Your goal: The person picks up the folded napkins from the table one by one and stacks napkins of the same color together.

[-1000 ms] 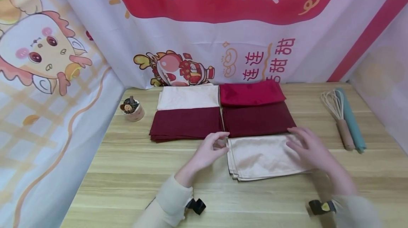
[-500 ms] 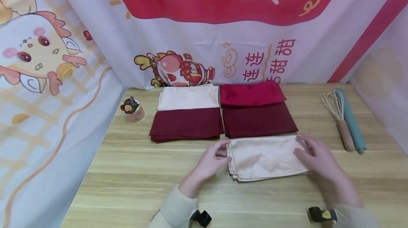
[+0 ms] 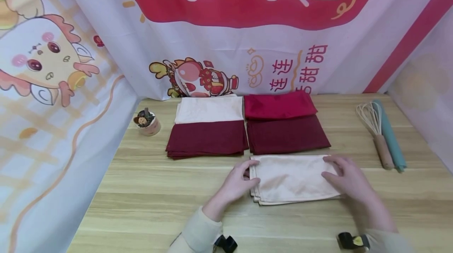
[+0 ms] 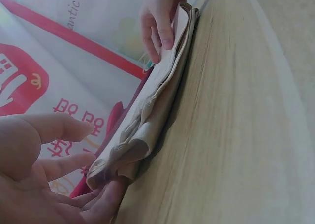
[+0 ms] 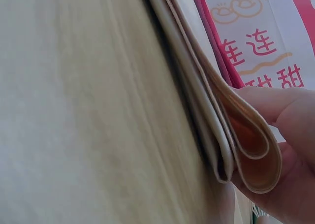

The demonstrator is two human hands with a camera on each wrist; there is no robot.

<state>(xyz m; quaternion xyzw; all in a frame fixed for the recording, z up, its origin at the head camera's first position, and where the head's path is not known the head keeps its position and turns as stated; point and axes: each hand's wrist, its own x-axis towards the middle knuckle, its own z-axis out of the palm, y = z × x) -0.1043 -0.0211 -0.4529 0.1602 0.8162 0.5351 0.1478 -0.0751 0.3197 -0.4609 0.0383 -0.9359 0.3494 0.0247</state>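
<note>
A folded beige cloth, stacked in several layers, lies at the front of the wooden table. My left hand is at its left end, thumb and forefinger over the edge in the head view. Lower fingers tuck under that end in the left wrist view. With my right hand I hold the other end, thumb on top and fingers around the looped folds. Just behind lie a folded dark red cloth on the right and another dark red cloth on the left.
Behind the dark red pair are a folded white cloth and a bright red cloth. A small figurine pot stands at the left. At the right lie a whisk and a teal roll. Printed curtains surround the table.
The beige cloth has shifted slightly toward me, away from the dark red cloth. My left hand came in from the left onto its edge; my right hand drew back a little with it.
</note>
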